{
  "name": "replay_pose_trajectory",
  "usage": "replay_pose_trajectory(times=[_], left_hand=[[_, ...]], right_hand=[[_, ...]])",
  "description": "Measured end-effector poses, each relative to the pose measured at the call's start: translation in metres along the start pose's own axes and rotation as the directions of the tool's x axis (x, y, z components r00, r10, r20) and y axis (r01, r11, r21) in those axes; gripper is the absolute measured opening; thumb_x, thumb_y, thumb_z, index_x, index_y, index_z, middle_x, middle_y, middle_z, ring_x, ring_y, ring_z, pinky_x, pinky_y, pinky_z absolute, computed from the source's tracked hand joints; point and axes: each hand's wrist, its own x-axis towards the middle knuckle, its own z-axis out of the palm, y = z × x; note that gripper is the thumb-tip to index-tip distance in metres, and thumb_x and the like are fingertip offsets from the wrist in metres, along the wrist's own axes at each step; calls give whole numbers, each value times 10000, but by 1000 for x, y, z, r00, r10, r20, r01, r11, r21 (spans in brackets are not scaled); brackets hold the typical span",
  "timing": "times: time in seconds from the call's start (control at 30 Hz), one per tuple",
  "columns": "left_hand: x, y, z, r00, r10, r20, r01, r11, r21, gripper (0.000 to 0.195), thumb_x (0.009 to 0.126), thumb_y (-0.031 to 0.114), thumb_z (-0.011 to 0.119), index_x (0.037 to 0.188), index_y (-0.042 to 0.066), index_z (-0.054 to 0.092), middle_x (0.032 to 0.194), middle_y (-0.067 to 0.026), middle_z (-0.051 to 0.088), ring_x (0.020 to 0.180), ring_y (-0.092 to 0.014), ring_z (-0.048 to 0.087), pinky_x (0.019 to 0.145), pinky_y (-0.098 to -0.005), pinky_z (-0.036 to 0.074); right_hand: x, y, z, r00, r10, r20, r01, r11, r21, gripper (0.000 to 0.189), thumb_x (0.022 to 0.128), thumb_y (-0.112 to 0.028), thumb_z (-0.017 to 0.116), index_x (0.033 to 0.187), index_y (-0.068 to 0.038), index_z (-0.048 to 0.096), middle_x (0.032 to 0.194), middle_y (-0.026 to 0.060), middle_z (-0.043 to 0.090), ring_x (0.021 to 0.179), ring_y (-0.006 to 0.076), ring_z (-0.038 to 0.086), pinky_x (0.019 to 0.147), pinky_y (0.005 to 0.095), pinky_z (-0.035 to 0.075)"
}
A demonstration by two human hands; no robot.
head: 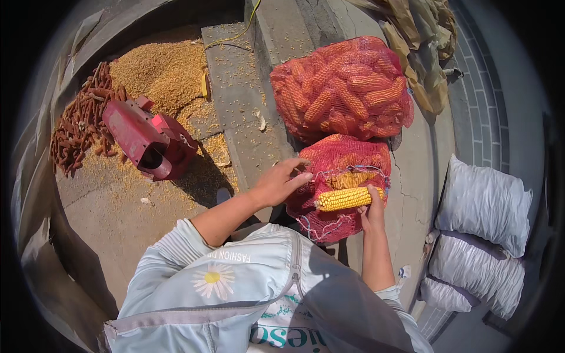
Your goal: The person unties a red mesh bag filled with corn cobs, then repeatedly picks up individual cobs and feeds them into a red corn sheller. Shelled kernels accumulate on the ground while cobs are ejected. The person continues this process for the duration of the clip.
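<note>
My right hand (374,209) grips one end of a yellow ear of corn (344,199), held level over the mouth of an open red mesh sack (318,154). More ears of corn (351,179) show inside that sack, under its frayed rim. At the sack's left edge is my left hand (282,181), thumb and fingers apart with nothing between them. Whether its fingertips touch the mesh, I cannot tell. Just beyond stands a larger red mesh sack (340,88), packed full of ears.
Left of me stands a red corn sheller (150,139) beside a heap of loose kernels (163,66) and a pile of bare cobs (84,123). A concrete step (240,101) runs between sheller and sacks. White sacks (483,203) lie at right; a yellow cord (231,37) crosses the step.
</note>
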Motion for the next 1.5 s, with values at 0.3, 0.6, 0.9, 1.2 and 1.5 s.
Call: replay_pose_trajectory(times=[0.3,0.6,0.9,1.2,1.5], left_hand=[[-1,14,68,854,-172,490,186,982,19,533,901,434,631,1224,25,519,936,-120,641,849,-212,635,758,-353,501],[-134,-113,-83,584,-792,-179,194,350,-917,479,904,538,582,1146,127,530,898,-36,586,768,-182,601,657,-332,517],[-175,-197,-167,262,-924,-278,-97,261,-960,423,872,488,619,1081,129,538,865,-79,585,759,-240,590,687,-392,525],[-171,-245,-246,159,-901,-403,-102,391,-915,352,964,411,508,1086,89,581,881,-60,647,728,-216,643,650,-312,554],[-34,6,-5,991,132,37,-137,935,328,529,893,396,610,1302,77,508,1178,-185,553,1143,-348,530,959,-416,440]], right_hand=[[27,28,-29,837,-113,-536,102,994,-49,625,922,-381,591,1329,6,318,1125,93,618,724,156,594,575,289,473],[5,16,35,795,-342,500,524,804,-283,271,988,-185,488,892,27,628,824,96,671,763,152,629,753,304,491],[82,60,26,991,-82,106,44,-544,-838,499,810,-549,599,1134,-182,699,1141,115,678,1070,302,637,915,439,475],[71,83,-14,899,-326,293,204,-278,-938,688,688,-366,768,1183,63,558,1140,254,602,1137,389,517,1098,492,250],[-36,17,39,552,-231,801,780,-194,-594,590,604,-233,773,1101,-26,532,950,149,626,980,336,588,1112,519,251]])
